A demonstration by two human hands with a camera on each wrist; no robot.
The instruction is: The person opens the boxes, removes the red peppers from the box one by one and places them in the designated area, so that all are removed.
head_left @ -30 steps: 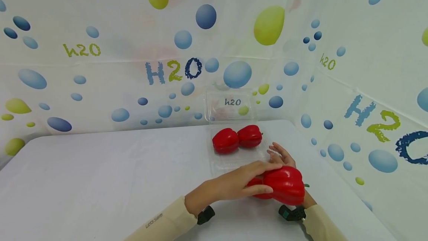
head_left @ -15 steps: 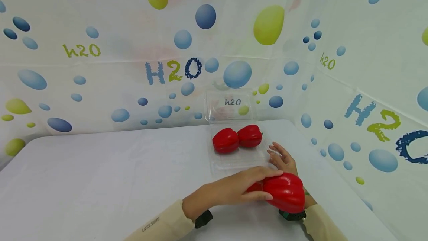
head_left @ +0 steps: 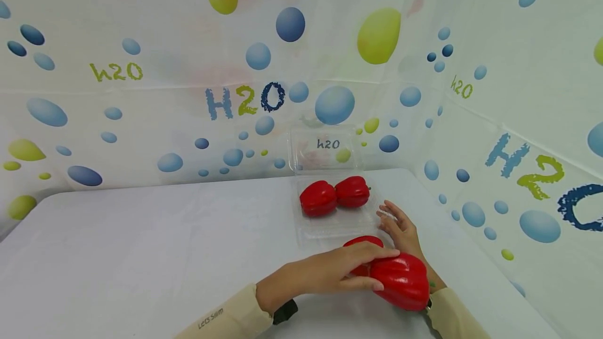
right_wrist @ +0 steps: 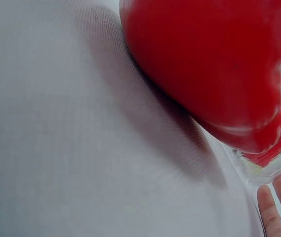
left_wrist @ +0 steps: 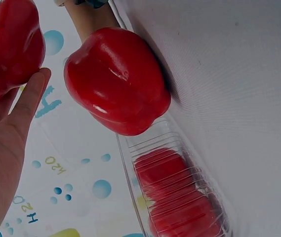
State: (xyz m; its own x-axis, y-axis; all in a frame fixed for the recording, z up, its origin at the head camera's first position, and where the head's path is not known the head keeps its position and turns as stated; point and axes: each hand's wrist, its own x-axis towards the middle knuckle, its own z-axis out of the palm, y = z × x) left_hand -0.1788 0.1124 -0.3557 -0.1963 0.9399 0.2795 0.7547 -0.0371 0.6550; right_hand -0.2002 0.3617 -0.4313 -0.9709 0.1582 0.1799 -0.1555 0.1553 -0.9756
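My left hand (head_left: 336, 271) holds a red bell pepper (head_left: 404, 282) between thumb and fingers; this pepper (left_wrist: 9, 47) is at top left in the left wrist view. Another red bell pepper (head_left: 365, 241) rests on the table behind that hand, partly covered by it, and this pepper (left_wrist: 118, 81) shows fully in the left wrist view. My right hand (head_left: 400, 232) stays beside the clear tray's right side, fingers apart and holding nothing; its wrist is partly behind the held pepper. A red pepper (right_wrist: 204, 64) with a green stem fills much of the right wrist view.
A clear plastic clamshell tray (head_left: 315, 232) sits toward the back of the white table (head_left: 165, 255), its lid (head_left: 303, 156) raised against the printed curtain (head_left: 179, 25). Two red bell peppers (head_left: 317, 199) lie side by side at the tray's far end.
My left hand has come down and nearer to me with the bell pepper. More of the pepper behind it now shows. The right hand has hardly moved.
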